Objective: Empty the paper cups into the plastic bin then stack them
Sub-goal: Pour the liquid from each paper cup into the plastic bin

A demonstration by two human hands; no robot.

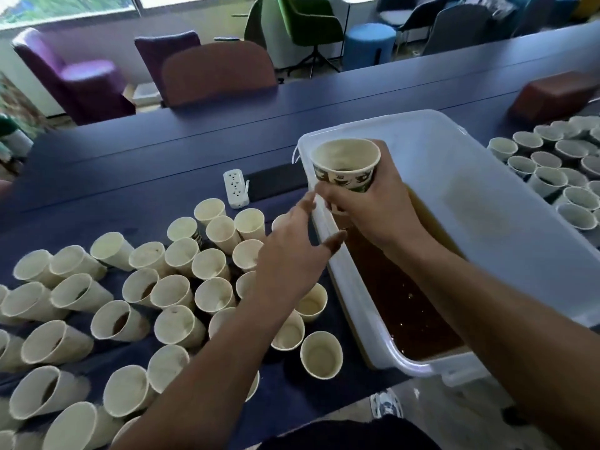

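Beside crowded paper cups, the left hand reaches open-fingered while the right hand clamps a tilted cup over the plastic bin, where careless pouring could splash.

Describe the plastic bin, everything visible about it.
The plastic bin is a long rectangular tub of translucent white plastic with rounded corners, a thick rim and a latch tab at the near end. It sits on the dark blue table, between two groups of paper cups, and looks tilted toward the person. Brown liquid pools in its near half; the far half shows bare bottom. The right hand holds a paper cup over its left rim.
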